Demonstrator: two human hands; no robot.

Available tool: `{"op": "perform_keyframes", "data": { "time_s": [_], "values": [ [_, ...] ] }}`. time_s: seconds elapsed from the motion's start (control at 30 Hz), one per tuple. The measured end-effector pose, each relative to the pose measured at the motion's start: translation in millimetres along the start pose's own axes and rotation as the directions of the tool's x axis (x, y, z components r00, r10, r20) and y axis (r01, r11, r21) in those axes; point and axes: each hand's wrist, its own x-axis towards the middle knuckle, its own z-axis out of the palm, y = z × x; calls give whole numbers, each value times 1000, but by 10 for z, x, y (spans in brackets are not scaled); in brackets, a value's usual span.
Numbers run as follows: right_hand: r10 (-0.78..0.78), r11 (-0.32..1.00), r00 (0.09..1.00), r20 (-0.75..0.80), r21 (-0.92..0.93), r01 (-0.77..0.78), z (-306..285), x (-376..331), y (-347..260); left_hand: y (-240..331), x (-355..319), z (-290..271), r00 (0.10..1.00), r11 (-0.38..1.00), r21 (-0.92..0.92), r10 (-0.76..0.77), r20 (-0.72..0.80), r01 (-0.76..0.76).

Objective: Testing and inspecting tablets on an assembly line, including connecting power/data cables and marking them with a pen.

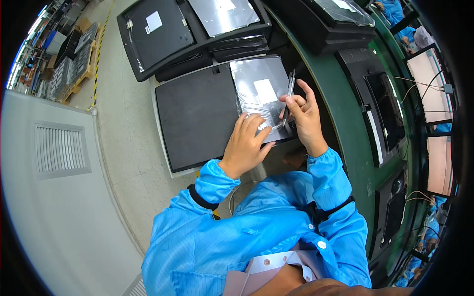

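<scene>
A dark flat panel (274, 74) in clear plastic film, with a white label (265, 92) on it, lies on the right half of a black padded board (197, 118). My left hand (246, 141) rests on the panel's near edge, fingers spread over the crinkled film. Above the panel's right edge, my right hand (305, 116) grips a slim dark pen (291, 86) between thumb and fingers. The pen stands steeply, one end pointing away from me. Its lower end is partly hidden by my fingers.
Black foam trays (136, 61) with more film-wrapped panels stand at the far side. A green workbench (328, 89) runs along the right, bearing dark devices (385, 111), cables and lit screens (437, 163). A white vented cabinet (44, 182) stands left. Other people in blue work at far right.
</scene>
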Motion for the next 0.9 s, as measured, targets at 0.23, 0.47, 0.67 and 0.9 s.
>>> {"op": "perform_keyframes", "data": {
  "time_s": [0.23,0.47,0.67,0.9],
  "values": [
    [138,952,976,-169,296,-83,80,166,-64,14,-67,86,992,997,45,71,-100,-67],
    [-21,922,999,-29,-387,8,234,163,140,-1,-66,96,994,999,12,54,-98,-53],
    [-98,818,995,23,-567,94,235,141,266,-1,-70,91,993,999,7,53,-106,-53],
    [-62,810,998,23,-583,64,259,140,260,-3,-78,102,995,998,10,55,-79,-54]
  ]
}}
